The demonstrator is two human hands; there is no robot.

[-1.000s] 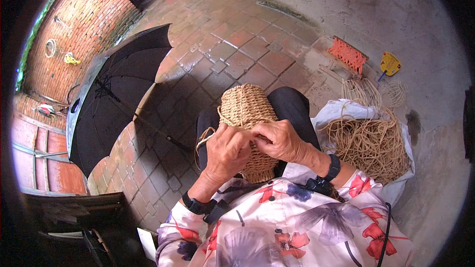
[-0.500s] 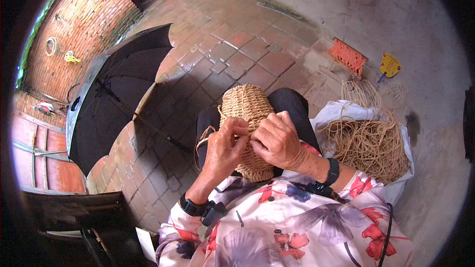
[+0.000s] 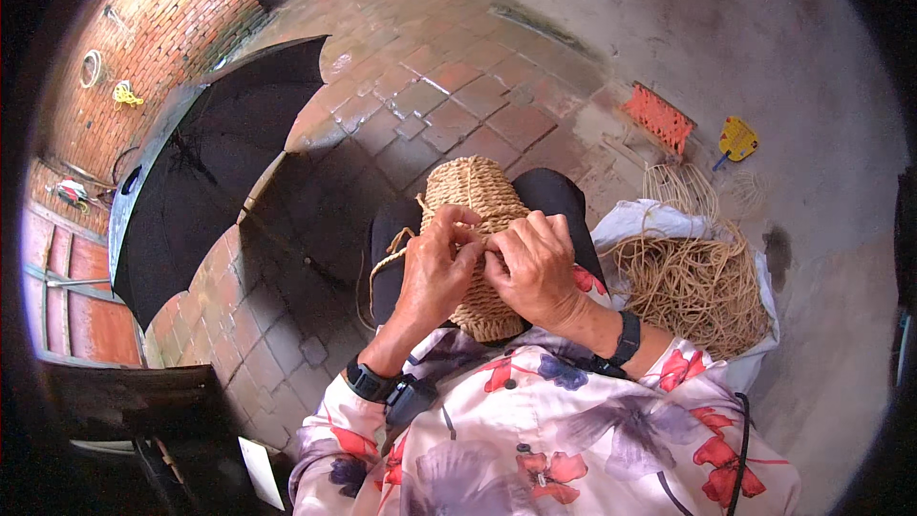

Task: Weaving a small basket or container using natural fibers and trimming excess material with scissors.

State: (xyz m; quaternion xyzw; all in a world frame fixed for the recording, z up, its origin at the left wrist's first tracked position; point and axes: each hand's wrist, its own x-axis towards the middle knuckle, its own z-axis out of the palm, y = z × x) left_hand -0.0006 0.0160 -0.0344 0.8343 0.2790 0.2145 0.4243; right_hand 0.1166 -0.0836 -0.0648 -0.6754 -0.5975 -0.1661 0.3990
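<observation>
A woven straw-coloured basket [image 3: 467, 186] lies lengthwise on my lap, its rounded far end between my dark-clad knees. Over its middle, my left hand [image 3: 441, 263] and my right hand [image 3: 531, 266] meet with fingertips pinched close together. A short bit of fibre cord seems to run between them, though the fingers hide most of it. Loose cord [image 3: 390, 256] loops out from beside my left hand and hangs past the basket's left side. The near end of the basket shows below my wrists.
A white sack [image 3: 646, 218] full of tangled fibre cord [image 3: 702, 291] stands at my right. An open black umbrella [image 3: 224, 158] rests on the brick floor [image 3: 482, 96] to the left. Beyond the sack lie a red-orange hollow brick [image 3: 659, 118] and a yellow fan [image 3: 737, 139].
The view has shifted slightly, so surroundings sit a little further left. My left fingers have spread somewhat at the back, and both hands stay over the basket's middle. The cord loop hangs lower.
</observation>
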